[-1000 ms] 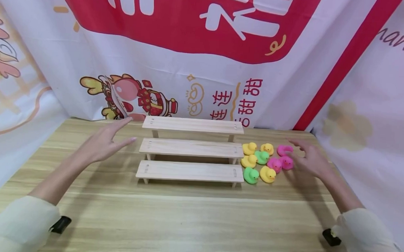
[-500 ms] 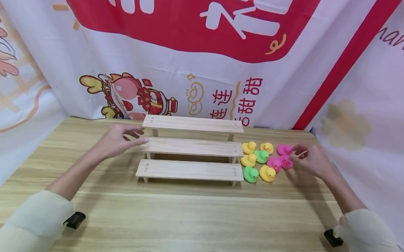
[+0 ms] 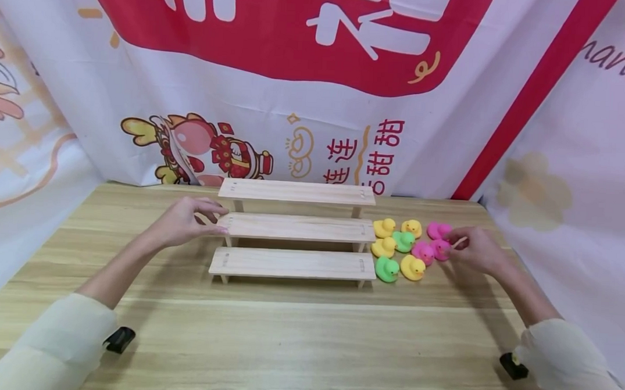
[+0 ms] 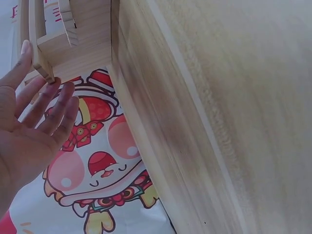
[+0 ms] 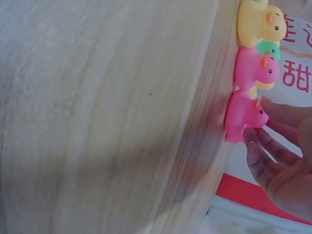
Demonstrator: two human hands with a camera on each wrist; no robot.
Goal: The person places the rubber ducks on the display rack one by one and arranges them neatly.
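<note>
In the head view, my left hand [image 3: 188,221] is at the left end of the middle board of a three-tier wooden stand [image 3: 295,227]. Its thumb and fingers pinch that board end [image 4: 43,66], as the left wrist view also shows. My right hand [image 3: 475,248] reaches in from the right to a group of small rubber ducks. Thumb and fingertips close around the head of the rightmost front pink rubber duck [image 5: 243,114], which sits on the table. Another pink duck [image 3: 438,230] lies just behind it.
Beside the stand's right end are yellow ducks [image 3: 413,268], green ducks [image 3: 388,269] and a third pink duck [image 3: 423,253]. The wooden table [image 3: 306,346] ends at a printed cloth backdrop [image 3: 244,87]. The stand's top board [image 3: 297,191] and lowest board [image 3: 292,264] hold nothing.
My left hand has moved right and taken hold of the middle board's end. My right hand's fingers have closed in on the pink duck. Stand and ducks keep their places.
</note>
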